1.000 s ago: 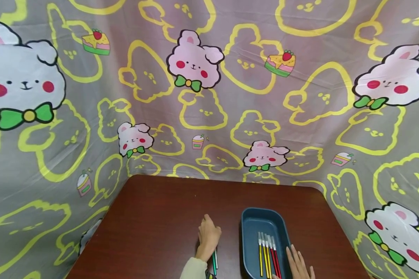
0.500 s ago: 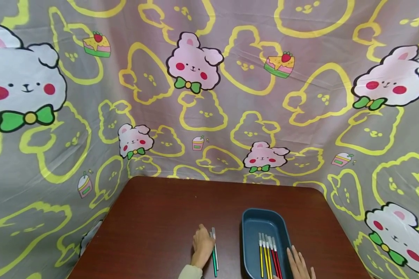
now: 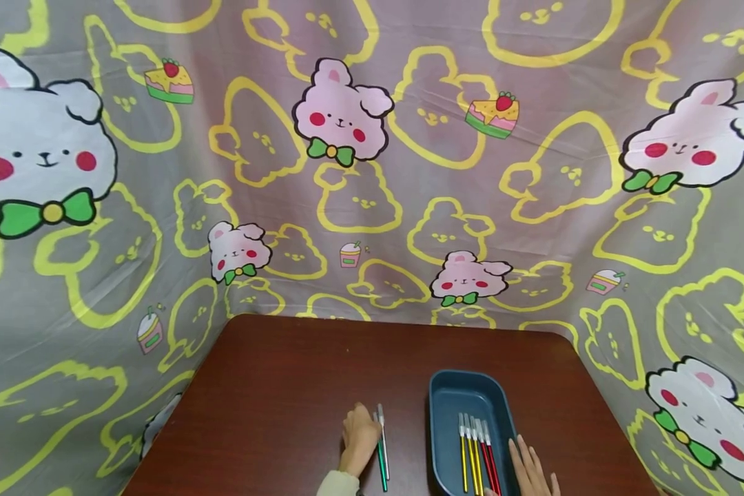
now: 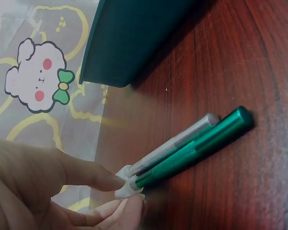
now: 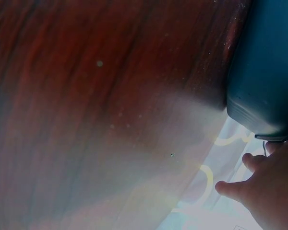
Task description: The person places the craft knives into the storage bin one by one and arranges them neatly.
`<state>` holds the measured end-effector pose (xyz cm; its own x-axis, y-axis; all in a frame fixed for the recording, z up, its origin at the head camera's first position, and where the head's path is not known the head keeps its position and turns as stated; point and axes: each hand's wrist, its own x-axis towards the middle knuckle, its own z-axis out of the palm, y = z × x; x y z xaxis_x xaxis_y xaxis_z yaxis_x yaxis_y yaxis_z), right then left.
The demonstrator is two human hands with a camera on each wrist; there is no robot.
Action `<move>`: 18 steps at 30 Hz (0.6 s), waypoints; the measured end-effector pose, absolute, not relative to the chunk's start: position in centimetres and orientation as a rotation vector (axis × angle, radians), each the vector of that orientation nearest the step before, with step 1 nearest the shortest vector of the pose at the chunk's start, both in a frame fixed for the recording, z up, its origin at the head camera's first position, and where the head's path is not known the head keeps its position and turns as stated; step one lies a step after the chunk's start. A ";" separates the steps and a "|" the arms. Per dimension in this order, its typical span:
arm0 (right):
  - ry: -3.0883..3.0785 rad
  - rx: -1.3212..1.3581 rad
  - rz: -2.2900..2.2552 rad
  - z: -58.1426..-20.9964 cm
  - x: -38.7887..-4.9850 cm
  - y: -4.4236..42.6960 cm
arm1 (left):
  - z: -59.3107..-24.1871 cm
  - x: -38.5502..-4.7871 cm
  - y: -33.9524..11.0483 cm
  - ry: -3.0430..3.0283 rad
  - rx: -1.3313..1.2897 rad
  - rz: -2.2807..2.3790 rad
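My left hand (image 3: 360,434) is at the table's middle, with thumb and fingers pinching the whitish cap of a green craft knife (image 4: 197,151) that has a knurled grip. Right beside it lies a silver craft knife (image 4: 173,143), almost parallel; in the head view the silver knife (image 3: 384,448) shows its capped end pointing away from me. My right hand (image 3: 530,468) rests at the right rim of a dark blue tray (image 3: 435,420), fingers straight. Inside the tray lie several yellow craft knives (image 3: 471,461) and red craft knives (image 3: 490,461), side by side, their caps facing the far end.
The brown wooden table (image 3: 285,372) carries all of this. A grey curtain (image 3: 359,186) printed with rabbits hangs around its back and sides. The tray stands a short way right of the two loose knives.
The left hand has drawn back toward me and slightly left, baring the capped ends of the silver and green craft knives. The right hand and the tray have stayed put.
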<state>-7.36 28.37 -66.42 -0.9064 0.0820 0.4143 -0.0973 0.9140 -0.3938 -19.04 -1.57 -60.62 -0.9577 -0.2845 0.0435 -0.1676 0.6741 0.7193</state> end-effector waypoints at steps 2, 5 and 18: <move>-2.622 0.023 0.575 -66.5 -7.4 28.3 | -60.7 -18.9 -1.5 -2.729 0.351 -1.146; -2.617 0.029 0.574 -66.6 -7.4 28.3 | -60.9 -18.7 -1.4 -2.719 0.328 -1.145; -2.601 0.037 0.566 -66.6 -7.7 28.3 | -60.4 -17.4 -1.5 -2.728 0.383 -1.118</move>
<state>-7.65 28.35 -66.64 -0.8866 0.0722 0.4568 -0.1240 0.9144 -0.3853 -17.38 -1.48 -60.43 -0.9529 -0.2978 0.0574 -0.1719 0.6861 0.7069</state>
